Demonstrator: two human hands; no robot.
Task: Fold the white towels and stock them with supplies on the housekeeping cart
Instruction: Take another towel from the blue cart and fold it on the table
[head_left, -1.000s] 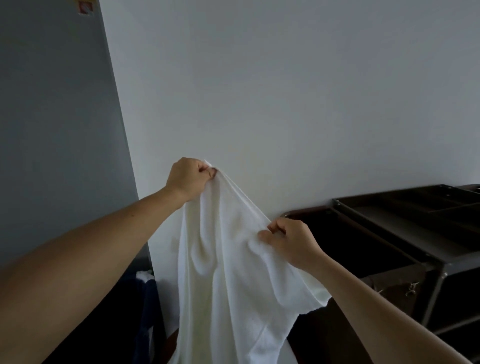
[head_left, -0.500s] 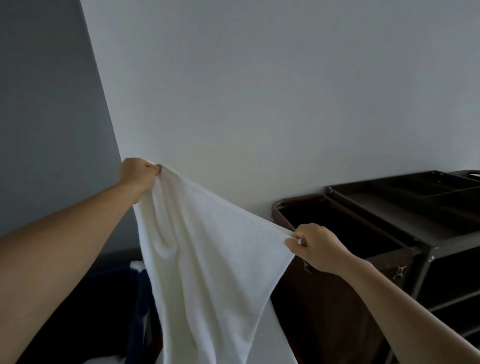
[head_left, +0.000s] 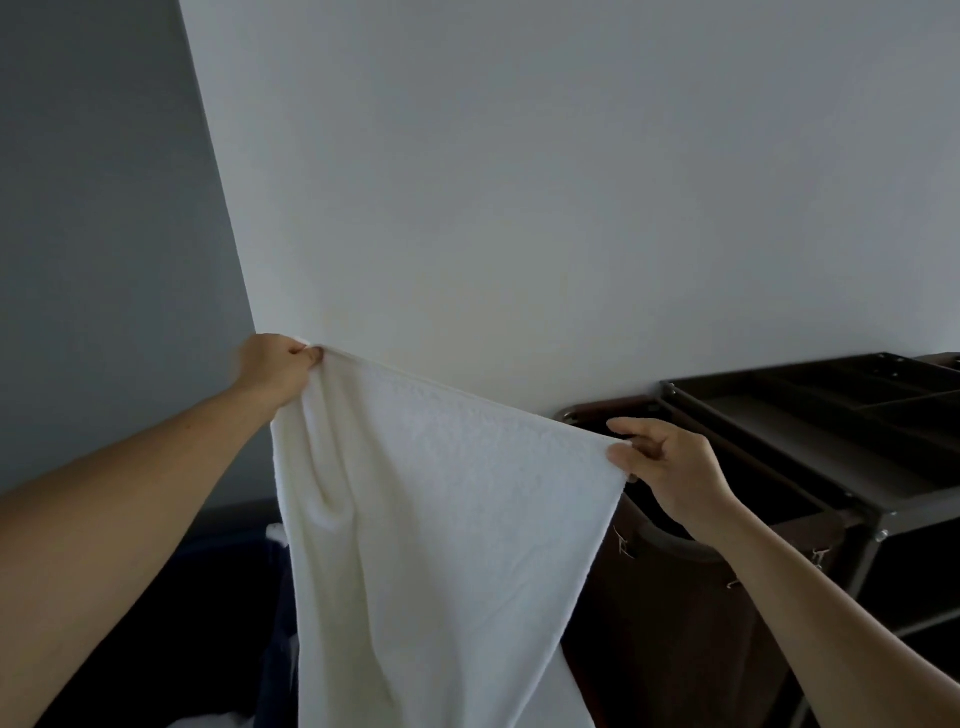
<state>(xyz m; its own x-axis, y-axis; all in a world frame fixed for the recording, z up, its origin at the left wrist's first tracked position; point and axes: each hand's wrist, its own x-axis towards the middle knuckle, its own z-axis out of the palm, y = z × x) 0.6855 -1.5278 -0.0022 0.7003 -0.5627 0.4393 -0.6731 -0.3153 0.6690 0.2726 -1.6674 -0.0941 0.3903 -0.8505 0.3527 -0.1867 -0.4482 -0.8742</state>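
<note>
I hold the towel (head_left: 441, 519) up in front of me, stretched by its top edge between both hands. My left hand (head_left: 275, 366) is the higher one, and its fingers (head_left: 306, 353) are curled tight on the left corner. My right hand (head_left: 670, 467) sits lower, over the near end of the cart (head_left: 810, 431), thumb and fingers pinching the right corner. The top edge runs taut, slanting down from left to right. The rest hangs free, with a soft fold under my left hand. The cart stands to my right against the white wall (head_left: 519, 182), with a divided tray (head_left: 883, 384) on top and a brown bag (head_left: 675, 623) hanging at its near end.
</note>
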